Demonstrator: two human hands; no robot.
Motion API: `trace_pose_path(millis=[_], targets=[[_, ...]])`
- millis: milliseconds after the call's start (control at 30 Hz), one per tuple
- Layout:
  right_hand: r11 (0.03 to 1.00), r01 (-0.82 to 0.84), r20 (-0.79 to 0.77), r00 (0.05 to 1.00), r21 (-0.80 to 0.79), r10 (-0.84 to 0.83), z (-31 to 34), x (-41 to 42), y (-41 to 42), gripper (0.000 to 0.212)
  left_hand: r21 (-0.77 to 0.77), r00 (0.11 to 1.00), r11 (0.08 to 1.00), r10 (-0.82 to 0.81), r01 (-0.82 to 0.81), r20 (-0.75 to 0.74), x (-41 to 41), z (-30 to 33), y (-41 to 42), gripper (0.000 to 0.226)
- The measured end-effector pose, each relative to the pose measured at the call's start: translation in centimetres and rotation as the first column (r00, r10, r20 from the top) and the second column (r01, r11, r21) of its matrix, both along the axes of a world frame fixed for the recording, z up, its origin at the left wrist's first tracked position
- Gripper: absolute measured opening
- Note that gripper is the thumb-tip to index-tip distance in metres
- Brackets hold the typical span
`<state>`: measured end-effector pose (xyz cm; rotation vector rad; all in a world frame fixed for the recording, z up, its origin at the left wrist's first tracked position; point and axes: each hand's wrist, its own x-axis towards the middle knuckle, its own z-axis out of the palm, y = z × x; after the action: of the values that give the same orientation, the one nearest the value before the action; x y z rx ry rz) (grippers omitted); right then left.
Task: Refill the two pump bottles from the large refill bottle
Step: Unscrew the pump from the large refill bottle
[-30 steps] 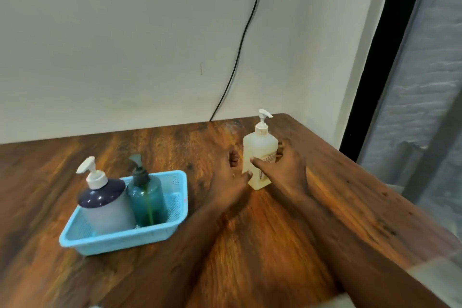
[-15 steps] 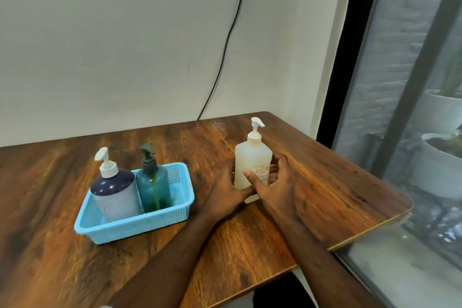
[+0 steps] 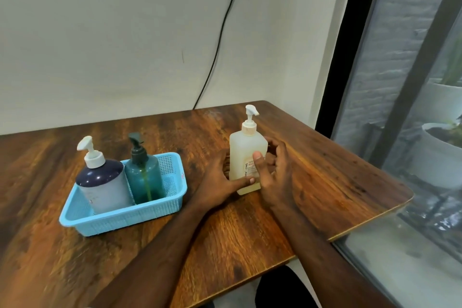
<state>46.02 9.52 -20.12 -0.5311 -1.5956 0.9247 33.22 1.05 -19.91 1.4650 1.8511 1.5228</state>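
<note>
A pale yellow pump bottle (image 3: pixel 243 147) with a white pump stands upright on the wooden table (image 3: pixel 325 177), right of centre. Both of my hands wrap its lower body: my left hand (image 3: pixel 220 182) from the left with the thumb across the front, my right hand (image 3: pixel 272 172) from the right with the thumb on the label. A large bottle with a dark purple top and white pump (image 3: pixel 100 182) and a teal pump bottle with a dark pump (image 3: pixel 143 177) stand side by side in a light blue basket (image 3: pixel 130 217) at the left.
A black cable (image 3: pixel 220 32) runs down the wall behind the table. The table's right edge lies close to a glass window with a dark frame (image 3: pixel 345 57); white plant pots (image 3: pixel 440 155) stand outside. The wall borders the table's far edge.
The view has pulled back and swung right, showing the table's edge and the window. Both hands have closed more firmly round the pale bottle, which stays upright at the same spot.
</note>
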Motion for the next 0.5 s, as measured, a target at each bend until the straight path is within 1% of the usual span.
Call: trace_pose_path(millis=[100, 167, 267, 333, 367, 433, 500], targets=[[0.998, -0.039, -0.093, 0.995, -0.045, 0.034, 1.0, -0.3, 0.1, 0.052, -0.015, 1.000, 1.000, 0.004, -0.004, 0.014, -0.3, -0.3, 0.1, 0.071], [0.997, -0.061, -0.125, 0.991, -0.056, 0.054, 2.4, -0.6, 0.5, 0.045, -0.007, 0.999, 1.000, -0.002, 0.003, 0.034, -0.4, -0.3, 0.1, 0.072], [0.995, -0.093, -0.083, 0.992, -0.040, 0.090, 4.7, -1.6, 1.6, 0.031, 0.004, 0.998, 1.000, -0.011, 0.010, 0.063, -0.7, -0.5, 0.4, 0.073], [0.991, -0.108, -0.052, 0.993, -0.076, 0.104, 5.6, -2.5, 2.0, 0.023, 0.026, 0.996, 0.999, -0.022, 0.020, 0.082, -0.8, -0.5, 0.4, 0.074], [0.988, -0.118, -0.042, 0.993, -0.095, 0.115, 5.7, -3.0, 2.2, 0.023, 0.042, 0.995, 0.999, -0.031, 0.027, 0.091, -0.9, -0.6, 0.4, 0.075], [0.989, -0.115, -0.037, 0.993, -0.096, 0.112, 5.3, -3.7, 2.4, 0.032, 0.056, 0.993, 0.998, -0.043, 0.037, 0.106, -1.1, -0.8, 0.6, 0.075], [0.991, -0.095, -0.084, 0.993, -0.095, 0.087, 4.8, -3.9, 2.6, 0.035, 0.057, 0.993, 0.998, -0.045, 0.039, 0.110, -1.2, -0.9, 0.7, 0.075]])
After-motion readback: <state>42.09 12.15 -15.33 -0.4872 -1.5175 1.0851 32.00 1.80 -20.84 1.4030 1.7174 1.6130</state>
